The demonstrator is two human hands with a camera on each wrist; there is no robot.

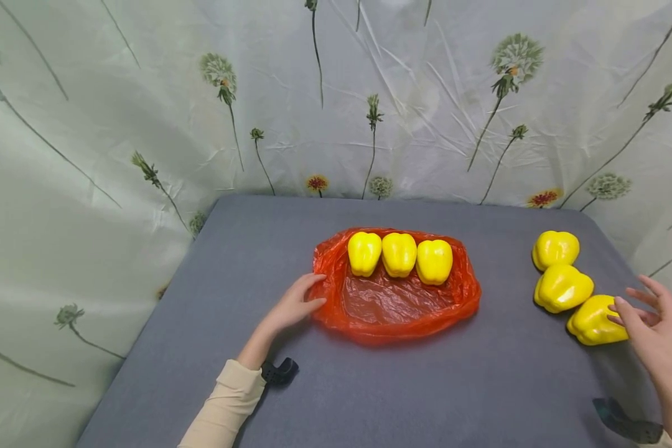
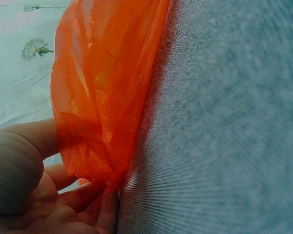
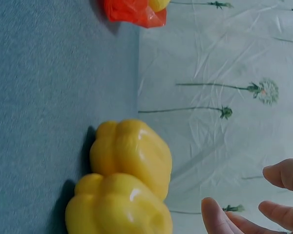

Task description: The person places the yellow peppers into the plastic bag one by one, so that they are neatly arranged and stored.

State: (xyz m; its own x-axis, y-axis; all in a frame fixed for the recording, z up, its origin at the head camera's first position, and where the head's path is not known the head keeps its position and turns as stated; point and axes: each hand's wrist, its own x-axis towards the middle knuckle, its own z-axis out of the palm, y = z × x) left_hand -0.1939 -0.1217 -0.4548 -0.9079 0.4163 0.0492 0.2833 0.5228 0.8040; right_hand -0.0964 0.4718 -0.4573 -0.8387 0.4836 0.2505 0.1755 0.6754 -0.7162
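Observation:
A red plastic bag (image 1: 392,333) lies spread with its mouth up, its rim folded outward. Inside, along its far side, stand three yellow bell peppers (image 1: 399,255) in a row. My left hand (image 1: 294,302) grips the bag's left edge, the thin plastic (image 2: 105,97) between thumb and fingers. At the right, three more yellow bell peppers (image 1: 563,288) lie in a slanting line. Over the nearest of them, my right hand (image 1: 663,330) hovers with spread fingers; in the right wrist view its fingertips (image 3: 212,209) stand apart from the two peppers (image 3: 132,156) seen there.
A grey cloth-covered table (image 1: 425,392) bears everything. Behind it and to the left hangs a pale curtain (image 1: 291,81) printed with dandelions. A dark strap (image 1: 280,371) circles the left wrist, and another dark strap (image 1: 627,423) is at the right wrist.

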